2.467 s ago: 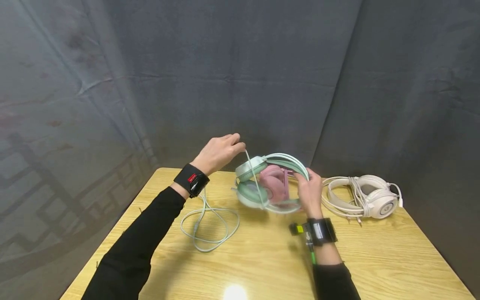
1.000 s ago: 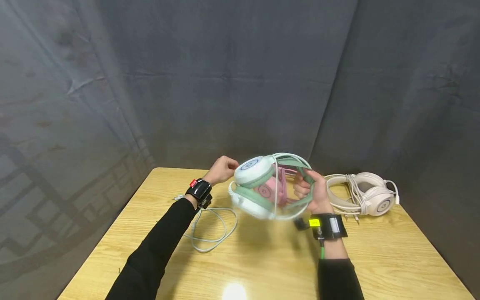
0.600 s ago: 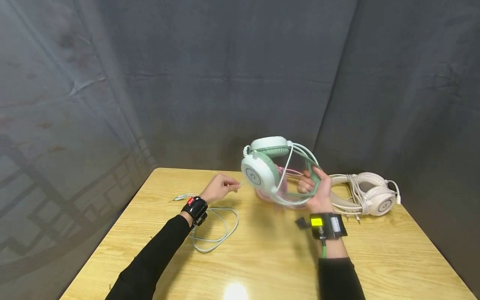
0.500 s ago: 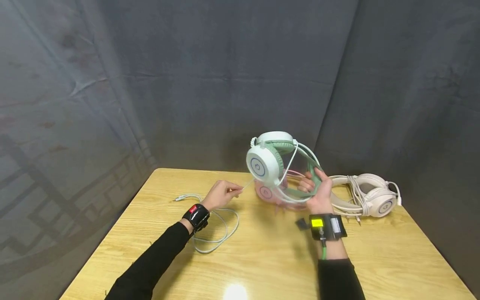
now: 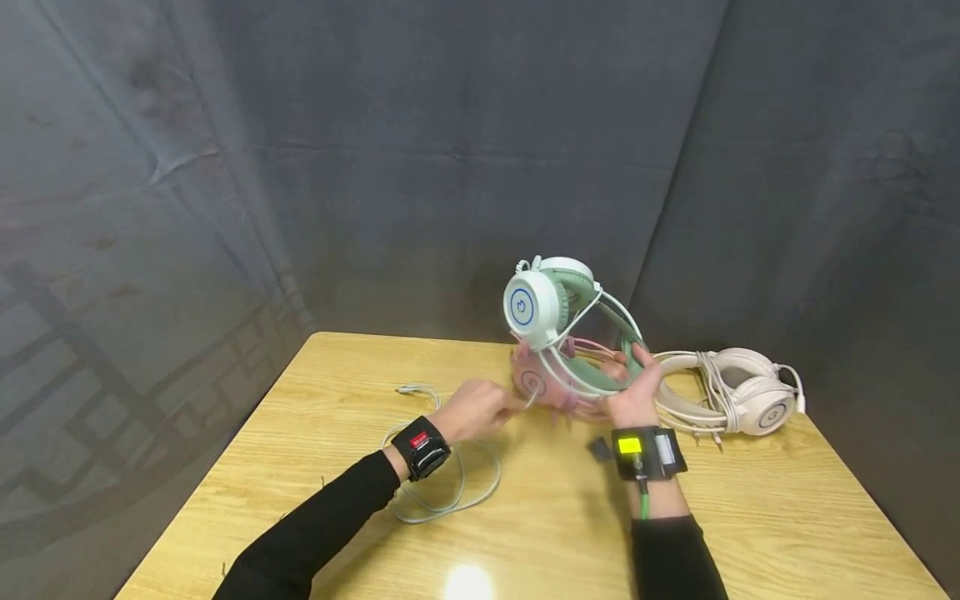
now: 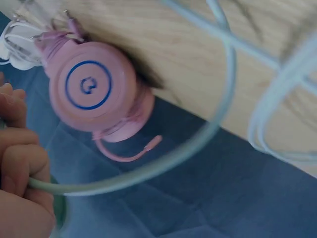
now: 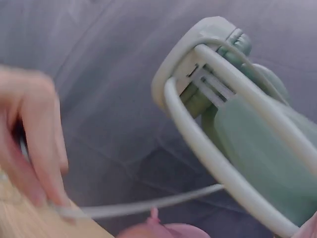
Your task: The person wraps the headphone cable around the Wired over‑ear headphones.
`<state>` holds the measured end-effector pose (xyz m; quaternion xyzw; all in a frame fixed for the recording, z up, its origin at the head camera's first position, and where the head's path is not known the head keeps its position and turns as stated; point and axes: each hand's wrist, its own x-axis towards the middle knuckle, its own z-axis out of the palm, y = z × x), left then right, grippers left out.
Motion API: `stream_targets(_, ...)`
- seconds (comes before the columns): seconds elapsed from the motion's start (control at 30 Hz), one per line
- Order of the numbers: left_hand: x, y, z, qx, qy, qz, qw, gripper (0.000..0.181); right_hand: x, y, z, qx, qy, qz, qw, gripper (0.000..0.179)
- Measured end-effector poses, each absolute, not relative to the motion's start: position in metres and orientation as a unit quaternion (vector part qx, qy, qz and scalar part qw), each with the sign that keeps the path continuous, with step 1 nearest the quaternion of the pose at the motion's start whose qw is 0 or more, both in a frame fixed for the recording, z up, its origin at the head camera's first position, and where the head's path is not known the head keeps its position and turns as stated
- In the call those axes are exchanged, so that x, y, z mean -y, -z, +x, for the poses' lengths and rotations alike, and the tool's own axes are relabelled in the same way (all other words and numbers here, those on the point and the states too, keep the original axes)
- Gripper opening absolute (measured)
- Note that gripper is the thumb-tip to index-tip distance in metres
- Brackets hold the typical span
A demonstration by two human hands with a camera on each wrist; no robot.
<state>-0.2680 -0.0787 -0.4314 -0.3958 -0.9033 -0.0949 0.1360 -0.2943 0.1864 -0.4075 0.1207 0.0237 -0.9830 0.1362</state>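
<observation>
A mint-green and white headset (image 5: 531, 310) is held up off the table, ear cups to the upper left. My right hand (image 5: 633, 398) grips its padded headband, which fills the right side of the right wrist view as a green pad (image 7: 262, 148) between white bars. My left hand (image 5: 480, 411) pinches the headset's pale cable (image 6: 148, 171) below and left of the ear cups. In the right wrist view the cable (image 7: 143, 204) stretches from the left fingers to behind the headband. Some of it lies looped on the table under my left wrist, its plug end (image 5: 412, 389) toward the back.
Behind the raised headset a pink headset (image 5: 534, 382) with a boom microphone sits on the table. At right lies a cream headset (image 5: 761, 408) with its cable wound round it. The wooden table (image 5: 787, 517) backs onto a grey cloth (image 5: 450, 167).
The mint headset has risen and turned, its ear cups now higher. My left hand first came down with the cable, then moved right, toward the pink headset. The cable loop has shifted slightly right.
</observation>
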Motion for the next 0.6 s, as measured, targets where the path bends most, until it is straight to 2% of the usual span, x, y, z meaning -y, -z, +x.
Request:
stream_targets(0.17, 0.077, 0.423, -0.262, 0.891, 0.103, -0.417, 0.146, 0.017, -0.186, 0.402, -0.295, -0.101, 0.985, 0.129, 0.06, 0.041)
stream_targets(0.33, 0.079, 0.416, -0.259, 0.884, 0.092, -0.427, 0.167, 0.017, -0.181, 0.398, -0.292, -0.191, 0.971, 0.142, -0.004, 0.035)
stream_targets(0.6, 0.078, 0.41, -0.259, 0.885, 0.05, -0.42, 0.194, 0.012, -0.178, 0.396, -0.291, -0.26, 0.951, 0.154, -0.072, 0.031)
